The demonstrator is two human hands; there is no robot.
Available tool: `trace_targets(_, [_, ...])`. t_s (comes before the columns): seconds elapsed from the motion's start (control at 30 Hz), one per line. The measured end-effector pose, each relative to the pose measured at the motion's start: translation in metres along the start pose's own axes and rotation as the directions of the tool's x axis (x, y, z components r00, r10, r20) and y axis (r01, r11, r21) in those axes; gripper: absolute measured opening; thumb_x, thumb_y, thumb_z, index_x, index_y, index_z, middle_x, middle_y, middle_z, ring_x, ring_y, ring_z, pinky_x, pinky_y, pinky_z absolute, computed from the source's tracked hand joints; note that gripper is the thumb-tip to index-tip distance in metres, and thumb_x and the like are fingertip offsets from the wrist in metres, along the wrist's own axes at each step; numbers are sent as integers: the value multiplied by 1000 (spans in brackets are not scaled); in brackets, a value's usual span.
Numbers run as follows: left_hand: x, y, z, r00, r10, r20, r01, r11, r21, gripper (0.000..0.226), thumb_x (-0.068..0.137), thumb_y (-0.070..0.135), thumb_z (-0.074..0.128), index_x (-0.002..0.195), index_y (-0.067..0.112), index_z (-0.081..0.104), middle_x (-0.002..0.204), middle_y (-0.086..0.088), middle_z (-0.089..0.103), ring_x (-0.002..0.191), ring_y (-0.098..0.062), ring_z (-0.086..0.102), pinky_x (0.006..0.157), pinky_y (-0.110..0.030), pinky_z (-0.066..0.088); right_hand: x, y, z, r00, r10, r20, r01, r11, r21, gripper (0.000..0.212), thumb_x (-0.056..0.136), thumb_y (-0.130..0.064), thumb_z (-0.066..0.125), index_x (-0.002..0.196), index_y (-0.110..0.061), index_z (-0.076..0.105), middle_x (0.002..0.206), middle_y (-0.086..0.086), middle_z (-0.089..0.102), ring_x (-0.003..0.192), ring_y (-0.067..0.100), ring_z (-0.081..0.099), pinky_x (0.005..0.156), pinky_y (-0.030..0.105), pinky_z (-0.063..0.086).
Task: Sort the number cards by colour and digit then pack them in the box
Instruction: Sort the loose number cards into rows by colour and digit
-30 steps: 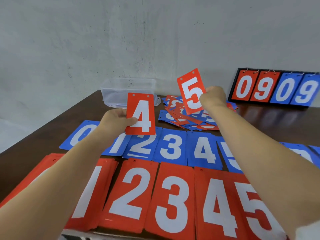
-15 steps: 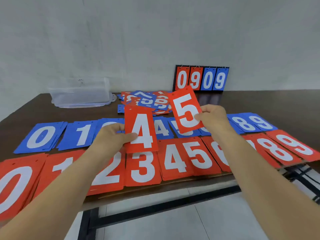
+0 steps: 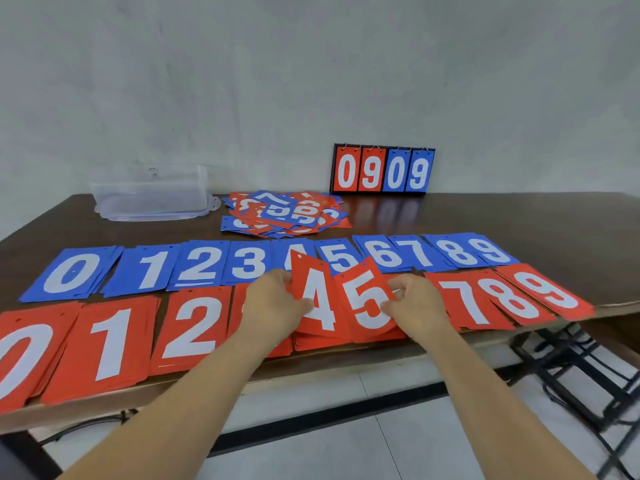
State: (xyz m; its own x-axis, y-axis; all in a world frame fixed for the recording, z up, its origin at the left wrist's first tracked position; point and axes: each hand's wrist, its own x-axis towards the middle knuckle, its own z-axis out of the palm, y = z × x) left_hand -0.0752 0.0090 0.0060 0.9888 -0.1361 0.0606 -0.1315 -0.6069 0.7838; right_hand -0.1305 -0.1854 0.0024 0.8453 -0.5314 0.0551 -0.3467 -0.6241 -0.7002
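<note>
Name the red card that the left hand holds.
The red 4, pinched by the left hand and tilted up; the right hand holds the red 5, and the other red cards lie flat.

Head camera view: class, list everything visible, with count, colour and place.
blue card piles: ten, blue, back row, 0 to 9.
red card piles: count unclear, red, front row, middle ones covered.
loose cards: one heap, red and blue, behind the blue row.
box: one, clear, far left.
scoreboard: one, black frame, far edge, showing 0909.
table: one, dark brown, under everything.
red 4 card: one, red, tilted over front row.
red 5 card: one, red, beside it.
left grip: one, pinching red 4 card.
right grip: one, pinching red 5 card.
</note>
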Motion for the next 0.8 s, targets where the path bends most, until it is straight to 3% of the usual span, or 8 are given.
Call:
trace_targets(0.13, [-4,-4,16,999,37,14,-39,975,221,47,81,26,75,120,10,56,94,-2,65,91,-18,62,80,-29,53,-3,10,8,999,-52,-15,49,984,-171,44,89,-10,66,131,-13,53,122,4,62,107,17,59,83,24,47])
trace_targets(0.3, [-5,-5,21,998,64,-8,-56,913,404,47,84,34,71,123,13,54,106,0,62,96,-15,59,74,-23,47,-3,12,12,995,-93,-36,82,968,-239,46,90,-13,65,133,-13,50,127,5,61,113,18,59,87,26,50])
trace_targets(0.43, [-6,-3,19,996,91,-13,-74,875,478,42,85,35,70,119,16,56,105,2,62,87,-12,54,73,-23,48,-5,14,12,990,-132,-51,111,948,-297,43,91,-18,65,132,-14,51,126,3,59,111,17,59,85,25,50])
trace_targets(0.57, [-10,-1,19,992,124,-20,-94,837,540,36,87,37,67,114,17,57,108,2,62,93,-14,59,74,-24,48,-9,13,9,978,-182,-97,128,904,-407,40,91,-30,65,128,-21,54,125,0,52,105,15,57,77,24,49])
trace_targets(0.7, [-18,3,17,983,177,-39,-117,784,609,31,90,41,63,109,19,56,101,3,59,89,-12,56,75,-24,49,-10,14,10,975,-198,-103,145,913,-382,36,91,-29,66,126,-25,59,126,-2,53,105,12,57,78,23,51])
trace_targets(0.8, [-22,4,16,976,215,-44,-142,770,622,33,90,42,62,112,19,55,109,2,60,97,-13,58,79,-25,49,-11,14,11,972,-205,-115,153,924,-351,31,92,-27,63,124,-25,60,124,-3,55,106,11,57,78,23,52])
